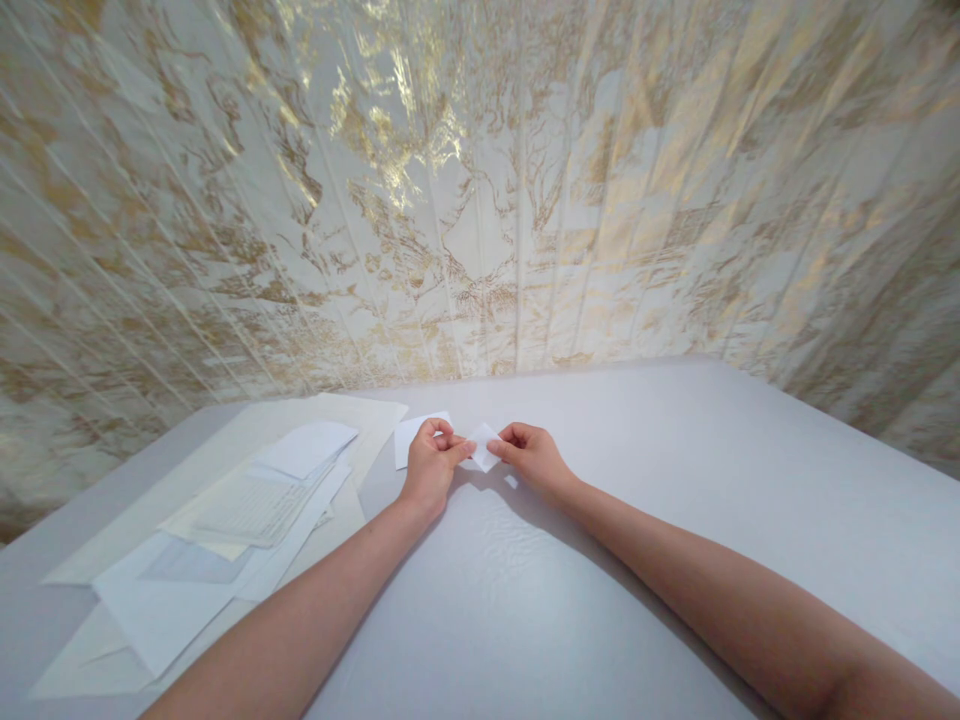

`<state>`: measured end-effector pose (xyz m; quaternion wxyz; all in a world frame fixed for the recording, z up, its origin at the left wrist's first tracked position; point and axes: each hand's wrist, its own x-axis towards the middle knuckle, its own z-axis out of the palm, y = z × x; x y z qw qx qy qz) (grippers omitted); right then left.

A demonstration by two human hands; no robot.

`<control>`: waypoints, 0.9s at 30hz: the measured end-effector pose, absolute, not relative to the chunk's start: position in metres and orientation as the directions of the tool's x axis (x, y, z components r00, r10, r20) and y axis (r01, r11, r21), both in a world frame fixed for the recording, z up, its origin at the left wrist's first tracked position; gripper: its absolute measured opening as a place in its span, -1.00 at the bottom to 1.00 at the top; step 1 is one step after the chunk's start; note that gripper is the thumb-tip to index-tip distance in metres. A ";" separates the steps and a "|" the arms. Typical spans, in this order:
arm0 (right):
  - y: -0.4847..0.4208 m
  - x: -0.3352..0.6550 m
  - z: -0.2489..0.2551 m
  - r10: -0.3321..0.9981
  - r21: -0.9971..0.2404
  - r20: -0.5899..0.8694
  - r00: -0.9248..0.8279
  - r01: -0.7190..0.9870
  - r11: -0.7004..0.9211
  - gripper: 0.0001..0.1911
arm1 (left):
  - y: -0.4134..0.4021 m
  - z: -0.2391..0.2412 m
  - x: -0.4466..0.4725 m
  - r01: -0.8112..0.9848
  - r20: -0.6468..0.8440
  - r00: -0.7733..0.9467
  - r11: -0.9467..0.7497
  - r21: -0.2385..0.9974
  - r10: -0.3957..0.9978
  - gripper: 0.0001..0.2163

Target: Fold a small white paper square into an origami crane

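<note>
In the head view, your left hand (431,462) and right hand (531,457) meet at the far middle of the bench (675,480), each pinching one side of a small white paper piece (484,446) held between them just above the surface. A second paper square (411,436) lies flat just behind your left hand, and a loose stack of papers (225,530) spreads well to its left.

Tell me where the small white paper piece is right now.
In the head view the small white paper piece is near centre, pinched between the left hand and right hand, just right of a flat white sheet.
</note>
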<state>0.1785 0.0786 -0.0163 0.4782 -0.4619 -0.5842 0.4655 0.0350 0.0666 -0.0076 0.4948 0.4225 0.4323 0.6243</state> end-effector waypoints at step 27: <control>0.068 0.179 -0.008 0.914 -0.914 0.393 -0.102 0.062 0.400 -0.81 | 0.071 -0.008 0.030 -0.390 0.111 -0.113 -0.147 0.909 0.987 -0.71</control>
